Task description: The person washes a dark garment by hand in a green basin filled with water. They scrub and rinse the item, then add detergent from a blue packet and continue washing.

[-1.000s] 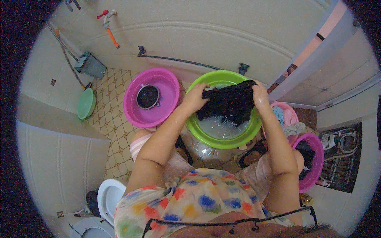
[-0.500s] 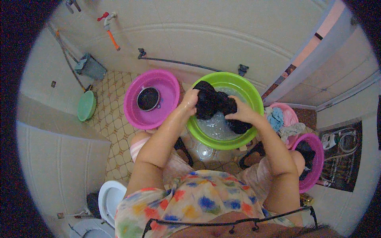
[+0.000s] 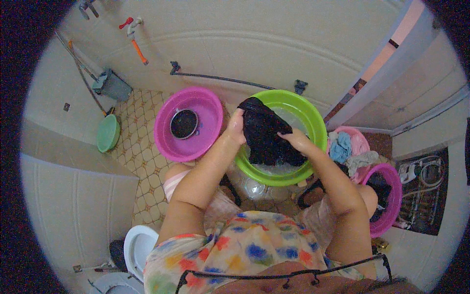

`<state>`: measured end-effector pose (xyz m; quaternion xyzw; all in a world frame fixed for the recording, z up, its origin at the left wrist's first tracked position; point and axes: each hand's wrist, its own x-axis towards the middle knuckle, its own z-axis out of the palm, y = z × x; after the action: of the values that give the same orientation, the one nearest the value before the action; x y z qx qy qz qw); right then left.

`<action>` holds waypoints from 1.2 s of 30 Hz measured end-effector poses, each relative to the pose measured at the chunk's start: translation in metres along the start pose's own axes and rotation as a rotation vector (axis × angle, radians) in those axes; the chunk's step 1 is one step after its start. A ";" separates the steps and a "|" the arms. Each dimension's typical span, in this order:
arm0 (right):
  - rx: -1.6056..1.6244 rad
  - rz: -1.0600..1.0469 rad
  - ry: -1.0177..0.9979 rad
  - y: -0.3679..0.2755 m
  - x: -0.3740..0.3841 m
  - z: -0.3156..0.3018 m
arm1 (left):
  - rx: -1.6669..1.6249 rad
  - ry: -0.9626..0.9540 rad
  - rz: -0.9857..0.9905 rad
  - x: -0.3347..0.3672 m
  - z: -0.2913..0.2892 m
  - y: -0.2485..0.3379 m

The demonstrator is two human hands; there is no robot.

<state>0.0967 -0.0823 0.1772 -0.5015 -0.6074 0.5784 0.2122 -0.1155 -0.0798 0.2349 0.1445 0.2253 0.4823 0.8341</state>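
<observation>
Observing patterned tile floor below. Noting lime-green basin with cloudy water, standing near magenta basin. Finding black cloth stretched over lime-green basin, dropping toward the water at its lower end. Seeing round dark vessel inside magenta basin. Gripping cloth's upper left edge with left hand; holding its right side in right hand, with fingers partly hidden.

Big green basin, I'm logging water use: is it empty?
Not empty: the basin holds cloudy water beside the black cloth; depth unclear.
</observation>
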 end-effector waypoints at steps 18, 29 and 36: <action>-0.669 -0.146 0.466 0.022 0.015 -0.016 | 1.429 0.571 0.566 0.055 -0.074 -0.041; -0.943 0.154 0.169 0.038 0.049 0.012 | 2.335 0.402 -0.031 0.084 -0.103 -0.075; -0.464 0.165 0.477 0.059 0.086 0.020 | 1.160 0.563 0.082 0.106 -0.123 -0.086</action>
<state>0.0661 -0.0291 0.0911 -0.7048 -0.6136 0.3065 0.1810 -0.0694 -0.0269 0.0655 0.4483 0.6540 0.3329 0.5105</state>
